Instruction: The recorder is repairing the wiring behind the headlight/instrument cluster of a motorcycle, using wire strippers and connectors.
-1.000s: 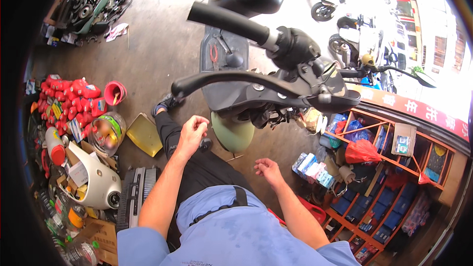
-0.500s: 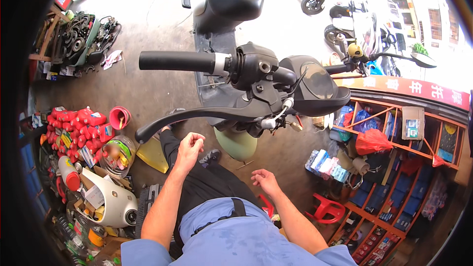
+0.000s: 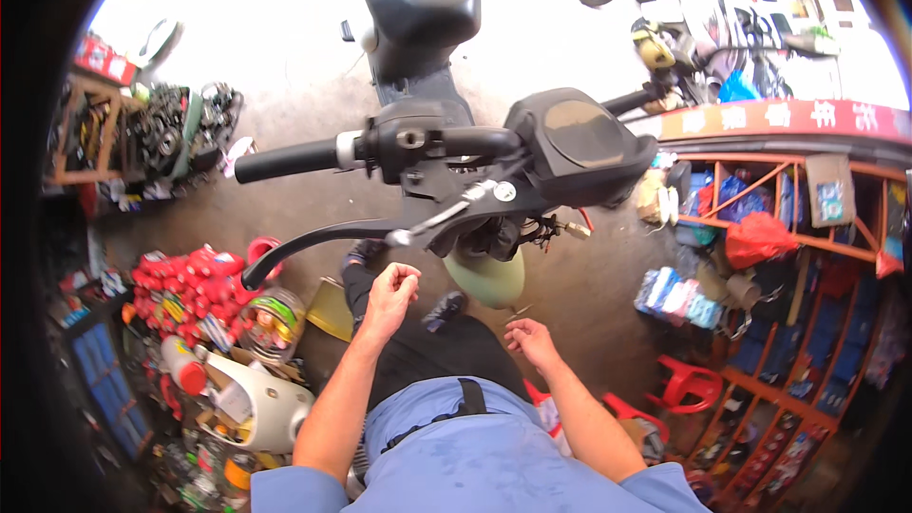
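Observation:
A black scooter handlebar with a rubber grip (image 3: 285,160), switch housing (image 3: 404,141), display (image 3: 575,138) and curved brake lever (image 3: 323,237) is in front of me. Exposed wires (image 3: 556,226) hang under it, above a pale green fender (image 3: 484,280). My left hand (image 3: 391,293), just below the lever, has its fingers curled in a pinch; anything inside is too small to make out. Lower and to the right, beside my leg, my right hand (image 3: 529,340) has loosely bent fingers, apart and holding nothing.
Red bottles (image 3: 185,294), a clear jar (image 3: 273,323) and white body panel (image 3: 252,399) crowd the left floor. Engine parts (image 3: 176,133) lie farther back. Orange shelving (image 3: 736,218), red stools (image 3: 682,385) and packaged goods (image 3: 676,302) stand at right. Parked scooters (image 3: 708,33) are at upper right.
My view has swung, so the handlebar appears levelled and moved leftward, with its display showing more. Both hands sit slightly farther right in the picture, their finger shapes much the same.

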{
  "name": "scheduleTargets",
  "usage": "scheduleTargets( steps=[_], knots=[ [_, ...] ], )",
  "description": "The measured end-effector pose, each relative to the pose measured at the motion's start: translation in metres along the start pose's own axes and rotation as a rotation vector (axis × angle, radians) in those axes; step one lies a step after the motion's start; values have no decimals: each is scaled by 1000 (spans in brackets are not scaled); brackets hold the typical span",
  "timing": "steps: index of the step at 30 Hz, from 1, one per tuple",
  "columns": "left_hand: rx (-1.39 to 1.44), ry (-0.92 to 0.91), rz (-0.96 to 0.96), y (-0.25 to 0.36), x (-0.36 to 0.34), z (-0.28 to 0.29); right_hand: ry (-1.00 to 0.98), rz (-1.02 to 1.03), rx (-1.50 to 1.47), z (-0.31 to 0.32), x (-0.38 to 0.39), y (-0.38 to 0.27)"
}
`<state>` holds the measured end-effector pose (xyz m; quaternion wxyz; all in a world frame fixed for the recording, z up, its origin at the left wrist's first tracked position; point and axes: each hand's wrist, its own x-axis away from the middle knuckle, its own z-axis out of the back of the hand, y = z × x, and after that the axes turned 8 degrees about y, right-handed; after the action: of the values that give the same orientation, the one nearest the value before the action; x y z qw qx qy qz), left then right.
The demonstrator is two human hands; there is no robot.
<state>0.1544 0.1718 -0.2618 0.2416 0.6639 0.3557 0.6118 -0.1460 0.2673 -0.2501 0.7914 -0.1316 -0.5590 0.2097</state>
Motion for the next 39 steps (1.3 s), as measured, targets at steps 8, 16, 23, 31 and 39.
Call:
scheduleTargets(
  steps=[8,16,23,31,39],
  knots=[
    [-377,-103,-50,33,32,-40,-2,20,-419,1,4,38],
    [-848,-157,20,41,67,-63,-68,161,-906,1,1,76],
    [-1217,-193,83,46,82,-73,-413,353,-1437,-17,-17,-2],
    [-1328,-257,46,59,93,-46,-664,380,-1813,-12,-35,-165],
    [-1293,-199,48,79,81,-10,-550,214,-1975,-33,-40,-209]
  ],
)
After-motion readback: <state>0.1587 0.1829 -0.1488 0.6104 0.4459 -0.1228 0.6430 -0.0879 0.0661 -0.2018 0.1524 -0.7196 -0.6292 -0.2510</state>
